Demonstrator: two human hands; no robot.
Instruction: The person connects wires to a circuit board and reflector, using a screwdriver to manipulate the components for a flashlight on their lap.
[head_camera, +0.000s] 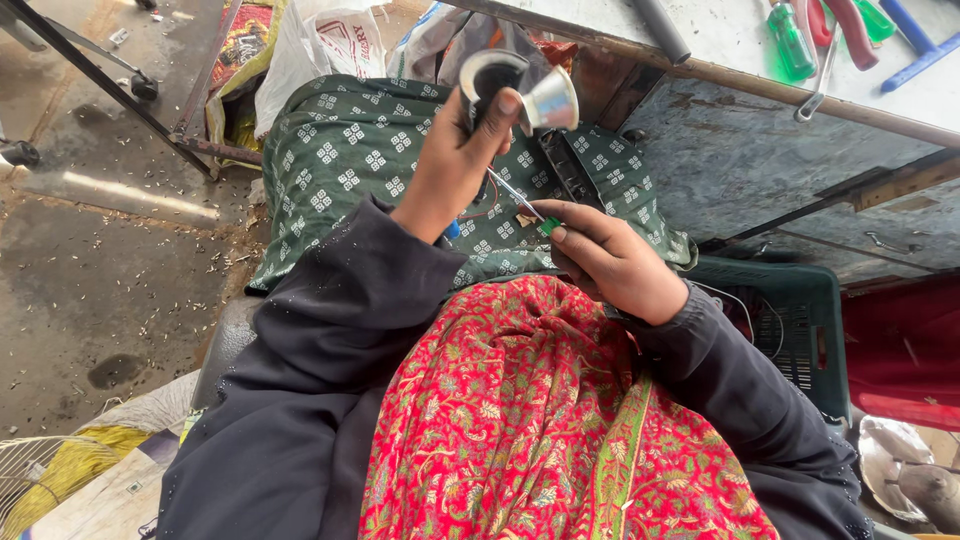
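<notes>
From where I watch, my left hand (455, 160) is raised at about twelve o'clock over the lap, fingers wrapped tight around a small device (520, 90) with a shiny metal cone and a curved silver band, thumb pressed on its top. My right hand (615, 262) sits lower, toward four o'clock of the left, closed around a small green-handled screwdriver (525, 205) whose thin shaft slants up toward the underside of the device. A thin red wire (483, 207) hangs loose below the left hand, so I judge the piece is open or half assembled, with the tool working at it; whether a screw is seated I cannot tell, as the tip is hidden behind the hand. Under both hands lies a green patterned cloth (350, 150) across the knees, and nearer me a red flowered cloth (520, 420). At two o'clock runs a workbench (720, 50) carrying a green screwdriver (792, 42), red-handled pliers (850, 25) and a wrench (820, 85). At four o'clock stands a green plastic crate (790, 320) with wires inside.
</notes>
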